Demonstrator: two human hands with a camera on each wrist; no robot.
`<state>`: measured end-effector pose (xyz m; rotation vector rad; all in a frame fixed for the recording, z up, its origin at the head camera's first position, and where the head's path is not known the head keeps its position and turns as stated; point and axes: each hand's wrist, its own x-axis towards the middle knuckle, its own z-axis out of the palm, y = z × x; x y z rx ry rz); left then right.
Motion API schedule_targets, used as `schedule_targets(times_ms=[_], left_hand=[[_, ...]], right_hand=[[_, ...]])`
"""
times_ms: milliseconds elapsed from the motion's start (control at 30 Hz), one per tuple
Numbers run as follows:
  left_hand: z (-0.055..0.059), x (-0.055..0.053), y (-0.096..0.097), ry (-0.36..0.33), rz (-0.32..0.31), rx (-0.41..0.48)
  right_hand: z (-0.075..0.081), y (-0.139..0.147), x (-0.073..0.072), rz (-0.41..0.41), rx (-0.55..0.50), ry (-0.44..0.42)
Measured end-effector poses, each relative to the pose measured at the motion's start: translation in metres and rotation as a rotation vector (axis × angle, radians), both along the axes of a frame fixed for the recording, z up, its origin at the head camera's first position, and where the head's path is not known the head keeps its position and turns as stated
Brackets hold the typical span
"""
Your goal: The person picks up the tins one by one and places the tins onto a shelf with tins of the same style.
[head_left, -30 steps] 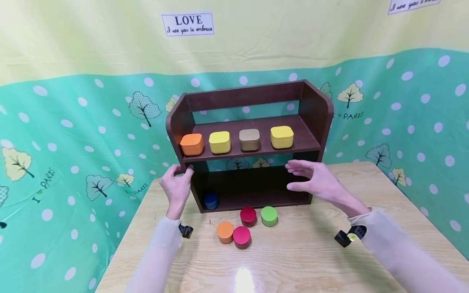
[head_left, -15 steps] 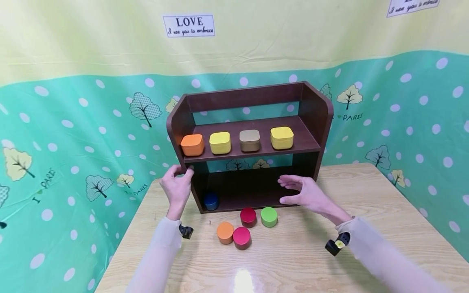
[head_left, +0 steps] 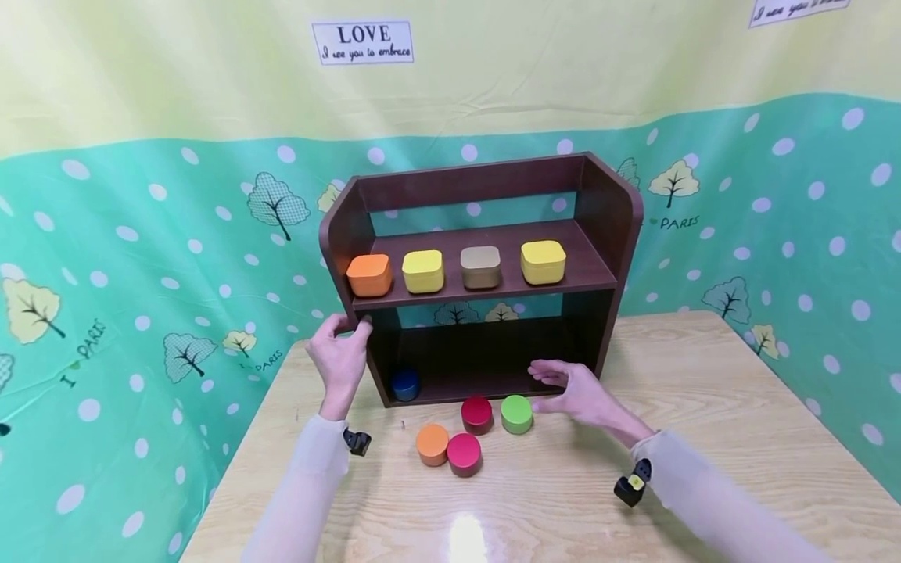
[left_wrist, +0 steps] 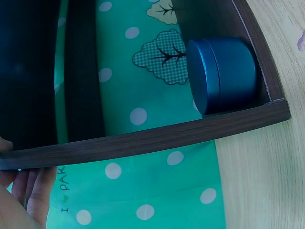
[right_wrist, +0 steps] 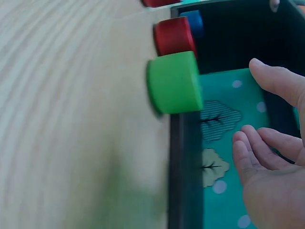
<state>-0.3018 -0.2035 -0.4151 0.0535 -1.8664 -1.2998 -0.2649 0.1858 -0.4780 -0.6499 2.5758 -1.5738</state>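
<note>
My left hand point(head_left: 340, 356) holds the left side panel of the dark brown shelf point(head_left: 486, 295); in the left wrist view the thumb lies on one face of the panel and the fingers point(left_wrist: 40, 193) on the other. Beside the round green tin point(head_left: 517, 414) is my right hand point(head_left: 580, 396), thumb and fingers apart with nothing between them. In the right wrist view a gap shows between that hand and the green tin point(right_wrist: 175, 82). A round blue tin point(left_wrist: 223, 75) sits in the lower compartment's left corner.
On the wooden table point(head_left: 563, 500) before the shelf stand a dark red tin point(head_left: 477, 415), an orange tin point(head_left: 432, 445) and a pinkish-red tin point(head_left: 464, 455). The upper shelf bears squarish tins: orange point(head_left: 369, 276), yellow point(head_left: 423, 272), brown point(head_left: 481, 267) and another yellow one point(head_left: 543, 262).
My right hand has moved down and to the left, from in front of the shelf's right side to beside the green tin. The left hand has stayed on the side panel.
</note>
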Motion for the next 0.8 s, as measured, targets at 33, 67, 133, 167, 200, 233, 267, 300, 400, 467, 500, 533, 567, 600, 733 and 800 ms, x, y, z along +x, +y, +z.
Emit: schedule_targets(times_ms=[33, 67, 133, 167, 200, 233, 267, 300, 400, 467, 500, 533, 567, 600, 733, 800], left_hand=[[0.000, 0.000, 0.000, 0.002, -0.002, -0.001], [0.000, 0.000, 0.000, 0.001, -0.004, -0.003], [0.001, -0.001, 0.000, 0.000, -0.004, -0.004], [0.001, -0.001, -0.001, -0.001, -0.002, -0.004], [0.001, -0.001, 0.000, -0.004, -0.001, -0.003], [0.001, -0.001, 0.000, -0.007, -0.002, -0.002], [0.002, -0.001, 0.000, -0.010, -0.002, -0.001], [0.002, -0.001, 0.000, -0.011, -0.001, 0.000], [0.003, -0.001, 0.000, -0.010, -0.002, -0.003], [0.004, -0.001, 0.000, -0.007, -0.005, -0.004], [0.004, -0.001, 0.000, -0.005, -0.005, -0.003], [0.004, -0.001, 0.000, -0.005, -0.006, 0.000], [0.004, -0.001, 0.000, -0.006, -0.006, 0.002], [0.004, -0.001, 0.000, -0.006, -0.010, 0.006], [0.004, 0.000, 0.001, -0.008, -0.018, 0.010], [0.003, 0.000, 0.001, -0.005, -0.024, 0.009]], right_hand=[[-0.003, 0.000, 0.000, -0.003, -0.002, -0.012], [-0.006, 0.000, -0.001, -0.005, -0.003, -0.023], [-0.010, 0.000, -0.001, -0.007, 0.001, -0.044], [-0.012, -0.001, -0.001, -0.011, 0.005, -0.053], [-0.013, -0.002, -0.001, -0.017, 0.009, -0.060], [-0.015, -0.002, -0.001, -0.024, 0.014, -0.069], [-0.017, -0.003, -0.001, -0.024, 0.022, -0.067], [-0.019, -0.003, -0.001, -0.025, 0.029, -0.065], [-0.024, -0.005, -0.002, -0.026, 0.029, -0.064], [-0.026, -0.006, -0.003, -0.013, 0.019, -0.061], [-0.027, -0.007, -0.003, -0.009, 0.013, -0.064], [-0.029, -0.007, -0.004, -0.005, 0.002, -0.069], [-0.030, -0.009, -0.004, -0.001, -0.005, -0.074], [-0.031, -0.010, -0.005, 0.001, -0.007, -0.077], [-0.036, -0.014, -0.005, 0.003, 0.012, -0.098], [-0.037, -0.015, -0.004, -0.002, 0.025, -0.106]])
